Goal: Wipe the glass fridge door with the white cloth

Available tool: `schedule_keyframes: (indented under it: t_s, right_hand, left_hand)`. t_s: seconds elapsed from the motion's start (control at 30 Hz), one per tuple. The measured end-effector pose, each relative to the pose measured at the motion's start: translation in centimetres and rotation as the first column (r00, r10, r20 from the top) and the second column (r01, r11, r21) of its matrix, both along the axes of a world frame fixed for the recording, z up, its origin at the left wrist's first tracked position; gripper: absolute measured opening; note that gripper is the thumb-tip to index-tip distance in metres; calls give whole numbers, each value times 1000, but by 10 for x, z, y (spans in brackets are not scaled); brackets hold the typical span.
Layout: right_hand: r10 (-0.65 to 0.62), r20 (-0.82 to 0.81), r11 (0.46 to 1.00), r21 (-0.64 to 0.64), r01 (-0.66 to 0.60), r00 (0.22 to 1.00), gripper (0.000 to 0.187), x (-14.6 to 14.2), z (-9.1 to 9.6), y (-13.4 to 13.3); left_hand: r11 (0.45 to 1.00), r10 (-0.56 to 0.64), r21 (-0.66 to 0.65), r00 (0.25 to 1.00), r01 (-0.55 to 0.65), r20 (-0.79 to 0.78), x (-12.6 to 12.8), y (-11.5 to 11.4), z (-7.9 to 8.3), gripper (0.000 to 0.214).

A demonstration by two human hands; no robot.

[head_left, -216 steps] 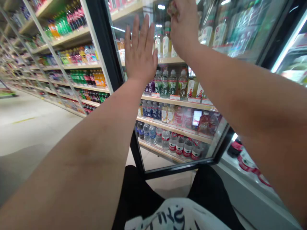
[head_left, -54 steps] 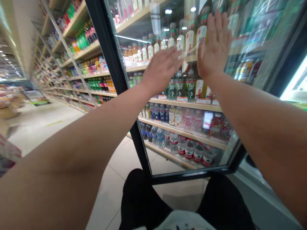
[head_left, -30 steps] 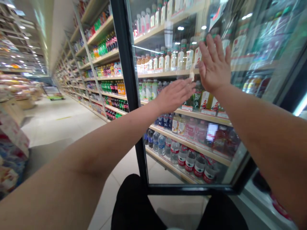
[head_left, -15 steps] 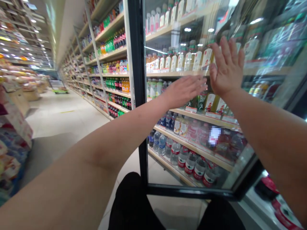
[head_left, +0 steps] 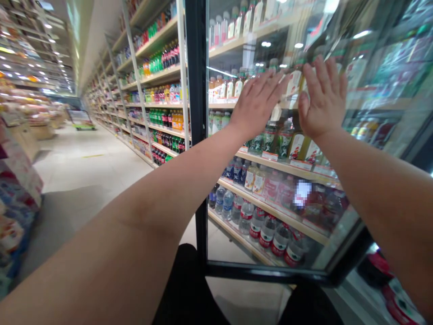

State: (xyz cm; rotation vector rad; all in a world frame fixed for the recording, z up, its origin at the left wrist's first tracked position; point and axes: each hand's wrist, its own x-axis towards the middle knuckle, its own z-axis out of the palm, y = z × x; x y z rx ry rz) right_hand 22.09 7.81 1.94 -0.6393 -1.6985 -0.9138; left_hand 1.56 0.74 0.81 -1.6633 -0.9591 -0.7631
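No legible text on the glass door (head_left: 197, 81), bottle labels (head_left: 268, 232) or shelf price tags (head_left: 270, 155).

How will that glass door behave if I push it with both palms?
Likely stiff: the glass door has a black frame, so it should swing whole. Its smooth face may let the left hand and right hand slip.

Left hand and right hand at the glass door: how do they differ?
The left hand tilts, fingers up and rightward; the right hand stands nearly upright. The left hand is nearer the black frame of the glass door than the right hand. Both are open and empty.
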Motion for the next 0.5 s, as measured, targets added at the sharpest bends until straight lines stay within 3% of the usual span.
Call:
schedule_keyframes:
  t_s: [0.07,0.13,0.23,0.3,0.4,0.5]
  right_hand:
    - [21,1,1000,-4,-21,1000,57,0,-1,-1]
    - [31,5,999,-31,-31,1000,56,1,-1,-1]
    - [32,6,998,-58,-31,999,56,2,1,1]
    - [40,-2,997,-60,-40,999,56,2,1,2]
    - [63,-17,996,-59,-64,998,54,1,1,2]
    - [64,-16,998,-29,-64,998,54,1,-1,1]
  left_hand:
    - [1000,9,-7,1000,-9,10,3,1,-4,65]
    - [995,3,-93,986,-19,-165,6,-2,-19,61]
    - [974,-43,-218,894,-61,-446,10,-11,-39,54]
    - [967,-48,-240,863,-87,-502,12,-16,-40,54]
    - [976,2,-201,916,-90,-401,20,-19,-25,60]
    - [996,18,-78,981,-34,-195,33,-17,-6,60]
